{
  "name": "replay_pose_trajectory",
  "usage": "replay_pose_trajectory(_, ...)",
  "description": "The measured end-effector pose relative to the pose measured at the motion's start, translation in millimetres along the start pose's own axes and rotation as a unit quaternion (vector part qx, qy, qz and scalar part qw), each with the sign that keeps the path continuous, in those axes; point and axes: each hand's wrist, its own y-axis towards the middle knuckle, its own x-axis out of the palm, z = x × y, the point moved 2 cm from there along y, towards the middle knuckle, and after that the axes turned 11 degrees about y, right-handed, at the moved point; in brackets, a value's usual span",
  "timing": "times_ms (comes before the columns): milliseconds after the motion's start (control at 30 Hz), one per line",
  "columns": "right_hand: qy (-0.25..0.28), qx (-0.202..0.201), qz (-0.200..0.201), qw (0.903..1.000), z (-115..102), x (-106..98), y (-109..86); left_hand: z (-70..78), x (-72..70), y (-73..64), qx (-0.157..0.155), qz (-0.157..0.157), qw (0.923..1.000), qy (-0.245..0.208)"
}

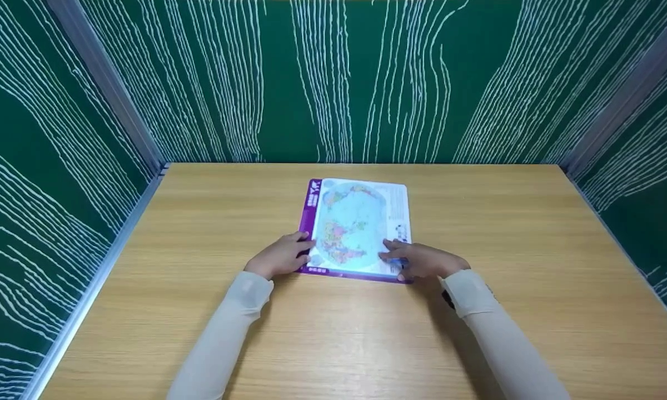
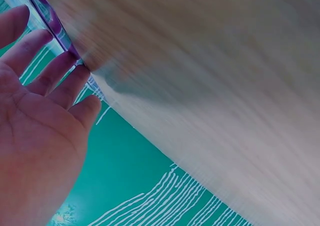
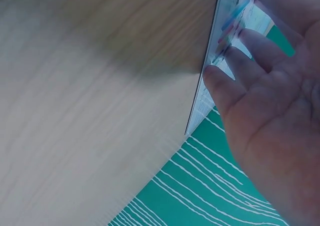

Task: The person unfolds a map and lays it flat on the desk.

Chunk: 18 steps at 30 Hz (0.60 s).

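Note:
A flat world map sheet with a purple border along its left and near edges lies on the wooden table. Its print runs sideways as seen from the head view. My left hand rests at the sheet's left edge, fingers spread over the purple strip. At the near right corner my right hand lies with its fingertips on the map. Both wrist views show the fingers of the left hand and right hand extended and touching the thin sheet, not curled round it.
Green panels with white wavy lines rise behind the table and on both sides. Metal posts stand at the back corners, and a metal rail runs down the left table edge. A dark item shows at the right cuff.

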Motion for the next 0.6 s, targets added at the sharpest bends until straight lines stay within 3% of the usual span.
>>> replay_pose_trajectory(367, -0.008, 0.028, 0.01, 0.9995, 1.3, -7.3, -1.0, 5.3, 0.4, -1.2, 0.019, 0.006, 0.9995, 0.023)
replay_pose_trajectory(600, 0.024, 0.052, 0.022, 0.9981, 1.4, -10.4, -1.6, 6.5, 2.7, -1.2, 0.018, 0.002, 0.9994, 0.028)
